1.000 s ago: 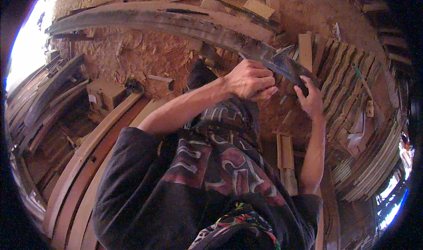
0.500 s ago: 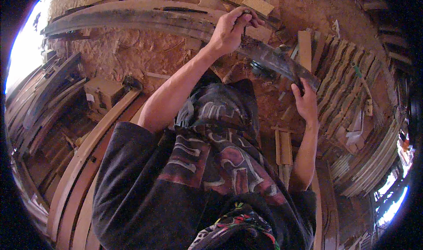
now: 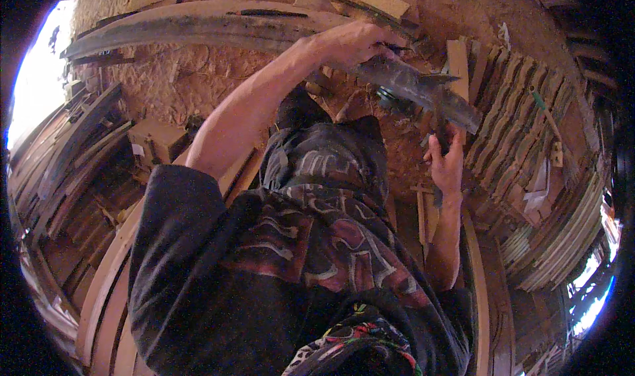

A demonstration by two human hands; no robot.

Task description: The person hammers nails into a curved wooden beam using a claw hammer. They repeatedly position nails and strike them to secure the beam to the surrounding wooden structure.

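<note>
Long curved weathered plank [image 3: 218, 28] arching across the upper frame, from upper left down to right of centre. Left hand [image 3: 354, 44] clamped over it at upper centre, fingers wrapped round the top edge. Right hand [image 3: 448, 164] below the plank's lower end, right of centre, closed around a dark tool handle [image 3: 439, 128]. Stacked wooden slats [image 3: 522, 111] at right.

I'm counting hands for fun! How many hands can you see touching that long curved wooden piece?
2. The left hand grips the long curved wooden piece from above, near the middle. The right hand holds its lower end on the right. No other hands show.
</note>
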